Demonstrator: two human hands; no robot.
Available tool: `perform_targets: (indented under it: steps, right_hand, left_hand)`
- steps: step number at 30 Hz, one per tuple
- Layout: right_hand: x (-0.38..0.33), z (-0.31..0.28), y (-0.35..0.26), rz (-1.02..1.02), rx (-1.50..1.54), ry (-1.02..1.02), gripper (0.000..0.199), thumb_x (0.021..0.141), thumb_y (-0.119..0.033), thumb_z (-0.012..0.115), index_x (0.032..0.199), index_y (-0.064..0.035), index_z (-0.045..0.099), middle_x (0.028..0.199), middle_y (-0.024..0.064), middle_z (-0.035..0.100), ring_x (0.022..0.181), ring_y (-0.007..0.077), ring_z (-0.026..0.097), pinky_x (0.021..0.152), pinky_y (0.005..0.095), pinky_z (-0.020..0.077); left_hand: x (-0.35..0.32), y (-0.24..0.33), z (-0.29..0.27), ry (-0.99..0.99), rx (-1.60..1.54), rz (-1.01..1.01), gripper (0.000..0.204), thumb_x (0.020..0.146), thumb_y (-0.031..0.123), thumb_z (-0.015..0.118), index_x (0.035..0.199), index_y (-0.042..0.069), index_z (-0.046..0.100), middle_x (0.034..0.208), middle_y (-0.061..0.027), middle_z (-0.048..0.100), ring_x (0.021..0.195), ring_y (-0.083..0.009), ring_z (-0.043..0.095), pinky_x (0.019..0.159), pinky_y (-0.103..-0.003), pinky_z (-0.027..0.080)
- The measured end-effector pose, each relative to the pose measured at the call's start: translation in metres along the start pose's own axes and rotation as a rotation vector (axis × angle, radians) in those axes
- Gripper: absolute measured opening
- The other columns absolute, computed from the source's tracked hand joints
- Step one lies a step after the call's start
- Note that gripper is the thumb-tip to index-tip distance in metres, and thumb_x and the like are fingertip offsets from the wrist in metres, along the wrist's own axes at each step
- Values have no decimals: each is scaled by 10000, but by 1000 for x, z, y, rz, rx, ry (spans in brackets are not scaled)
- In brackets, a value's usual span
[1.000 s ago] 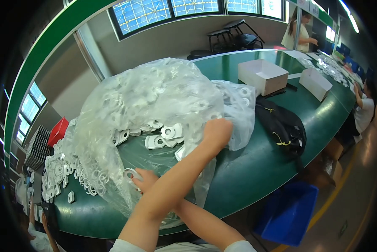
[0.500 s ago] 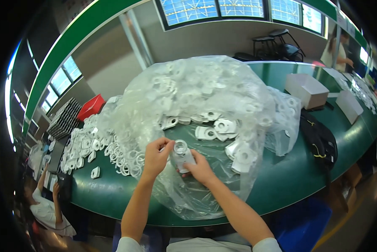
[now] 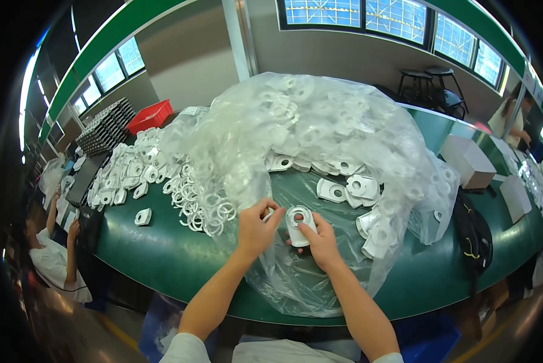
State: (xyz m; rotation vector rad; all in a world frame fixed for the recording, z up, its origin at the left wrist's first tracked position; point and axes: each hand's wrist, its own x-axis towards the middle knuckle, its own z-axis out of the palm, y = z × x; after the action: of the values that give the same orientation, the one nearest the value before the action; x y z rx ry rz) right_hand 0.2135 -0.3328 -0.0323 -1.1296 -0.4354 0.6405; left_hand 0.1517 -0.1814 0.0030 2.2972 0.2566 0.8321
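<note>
Plate (image 3: 294, 231) was gripped in right hand (image 3: 325, 243) over bag (image 3: 238, 139); left hand's (image 3: 256, 231) hold unclear. Many plates (image 3: 369, 189) remained inside bag; rings (image 3: 194, 204) lay left of it.

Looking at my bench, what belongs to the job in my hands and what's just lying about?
Apparently in the job:
white part in the right hand
similar loose white parts
white rings
clear plastic bag

Probably just lying about:
black bag
red bin
black stools
</note>
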Motion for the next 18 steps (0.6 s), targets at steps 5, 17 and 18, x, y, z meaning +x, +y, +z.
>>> perform_targets:
  steps: [5,17,18]
  right_hand:
    - [3,-1,2,22,40,38,244,934,-108,456,1156,-11,484,898,151,637,700,202,656,484,245,467]
    - [2,-3,-1,91,178,49,293,970,-213,414,1177,-13,468,955,164,624,762,256,655,539,299,506]
    - [3,-3,-1,86,185,31,314,974,-241,405,1178,-11,467,964,163,621,769,261,655,544,304,510]
  left_hand:
    - [8,-24,-21,-262,-570,-357,140,871,114,580,947,18,648,685,19,593,580,-41,477,505,-187,336]
    - [12,-29,-28,-161,-562,-302,159,840,85,623,936,-32,671,771,-44,655,669,-73,565,583,-216,444]
    - [12,-26,-27,-179,-634,-321,143,832,76,640,911,-37,677,766,-44,646,654,-78,562,586,-216,446]
